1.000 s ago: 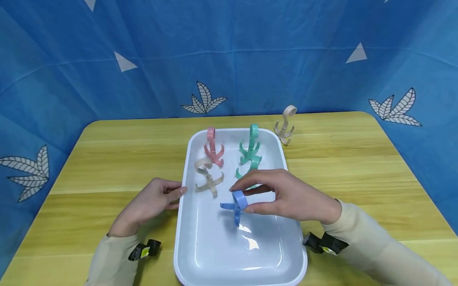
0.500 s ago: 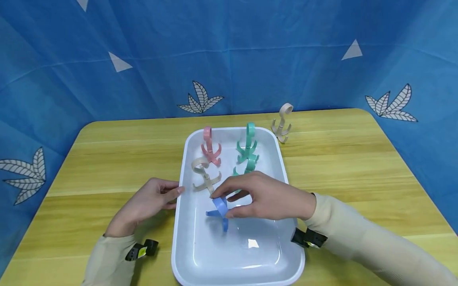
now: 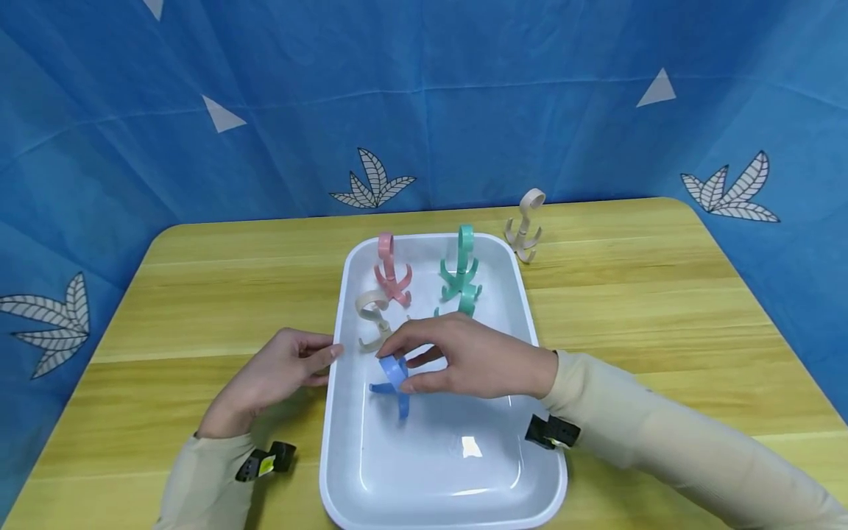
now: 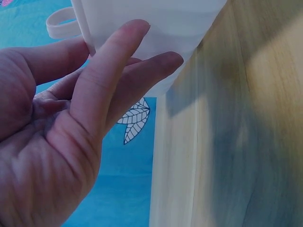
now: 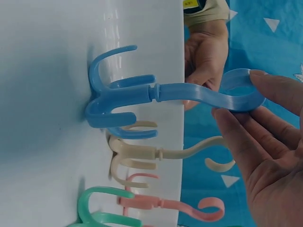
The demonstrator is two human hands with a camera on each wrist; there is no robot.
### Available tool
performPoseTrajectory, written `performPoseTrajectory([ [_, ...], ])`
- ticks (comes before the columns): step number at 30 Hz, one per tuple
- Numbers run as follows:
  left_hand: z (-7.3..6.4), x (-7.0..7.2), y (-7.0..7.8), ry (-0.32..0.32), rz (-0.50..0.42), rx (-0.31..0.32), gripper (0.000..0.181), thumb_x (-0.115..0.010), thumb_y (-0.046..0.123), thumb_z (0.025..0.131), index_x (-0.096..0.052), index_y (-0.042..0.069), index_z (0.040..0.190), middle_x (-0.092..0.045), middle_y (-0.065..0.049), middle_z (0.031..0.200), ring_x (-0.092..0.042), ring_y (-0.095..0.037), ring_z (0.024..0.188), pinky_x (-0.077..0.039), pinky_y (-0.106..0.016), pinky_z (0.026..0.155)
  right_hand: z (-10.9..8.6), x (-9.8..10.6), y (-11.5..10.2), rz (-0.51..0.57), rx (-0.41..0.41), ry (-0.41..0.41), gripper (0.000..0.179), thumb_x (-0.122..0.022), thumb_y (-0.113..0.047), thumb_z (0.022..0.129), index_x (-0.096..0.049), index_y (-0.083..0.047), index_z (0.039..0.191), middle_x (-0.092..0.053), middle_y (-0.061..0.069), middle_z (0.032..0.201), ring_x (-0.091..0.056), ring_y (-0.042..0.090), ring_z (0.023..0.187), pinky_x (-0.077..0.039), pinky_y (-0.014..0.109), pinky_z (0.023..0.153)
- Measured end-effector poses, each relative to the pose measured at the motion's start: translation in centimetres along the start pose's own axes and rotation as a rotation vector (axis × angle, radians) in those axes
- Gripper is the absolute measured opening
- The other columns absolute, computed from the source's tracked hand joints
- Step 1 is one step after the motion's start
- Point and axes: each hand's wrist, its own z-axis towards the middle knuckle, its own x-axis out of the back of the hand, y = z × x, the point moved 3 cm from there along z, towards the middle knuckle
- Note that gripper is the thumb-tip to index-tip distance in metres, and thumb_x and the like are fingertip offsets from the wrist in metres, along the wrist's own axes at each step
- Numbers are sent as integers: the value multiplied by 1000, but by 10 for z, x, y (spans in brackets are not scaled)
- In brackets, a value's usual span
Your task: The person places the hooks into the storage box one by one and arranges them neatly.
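My right hand (image 3: 473,357) pinches the curved top of a blue multi-prong hanging hook (image 3: 396,386) between thumb and fingers. In the right wrist view the blue hook (image 5: 123,97) stands upright, prongs down at the white tray's floor. A beige hook (image 3: 373,309) stands just behind it, partly hidden by the right hand. Further back in the tray (image 3: 424,478) are a pink hook (image 3: 394,276) and two green hooks, the rear one (image 3: 461,269) fully visible, the front one (image 3: 467,299) mostly covered. My left hand (image 3: 281,375) holds the tray's left side, thumb at the rim, fingers along the outer wall.
Outside the tray, another beige hook (image 3: 525,227) stands at its back right corner. Underneath everything is a wood-grain table (image 3: 662,324). A blue patterned cloth (image 3: 464,140) hangs behind the table's far edge.
My right hand has carried the blue hook leftward across the tray to in front of the beige hook. The left hand stays at the tray's side.
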Motion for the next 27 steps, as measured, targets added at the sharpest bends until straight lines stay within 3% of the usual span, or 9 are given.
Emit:
performPoseTrajectory([
  [7, 1, -1, 1, -4, -4, 6, 38, -54, 13, 103, -56, -13, 130, -63, -24, 121, -63, -31, 108, -59, -35, 81, 1, -1, 3, -24, -8, 22, 35, -73, -7, 90, -64, -11, 123, -62, -5, 122, -60, 6, 110, -51, 24, 94],
  [15, 0, 0, -2, 9, 13, 34, 36, -54, 13, 103, -57, -12, 129, -65, -20, 116, -65, -28, 104, -59, -34, 81, -4, 4, -4, -214, 44, 84, 42, -75, -21, 90, -61, -18, 130, -59, -10, 128, -51, 4, 120, -45, 27, 101],
  [23, 0, 0, -2, 18, 15, 39, 36, -54, 13, 103, -58, -11, 129, -66, -19, 114, -65, -26, 102, -59, -33, 80, -20, 29, -12, -193, 122, 248, 37, -74, -14, 91, -64, -11, 127, -63, -6, 124, -58, 8, 114, -50, 29, 97],
  [27, 1, 0, -1, 24, 26, 38, 34, -54, 12, 103, -58, -10, 129, -67, -18, 113, -66, -26, 101, -59, -33, 79, -29, 41, -14, -161, 119, 310, 34, -71, -7, 91, -66, -10, 125, -64, -5, 122, -60, 10, 112, -52, 31, 94],
])
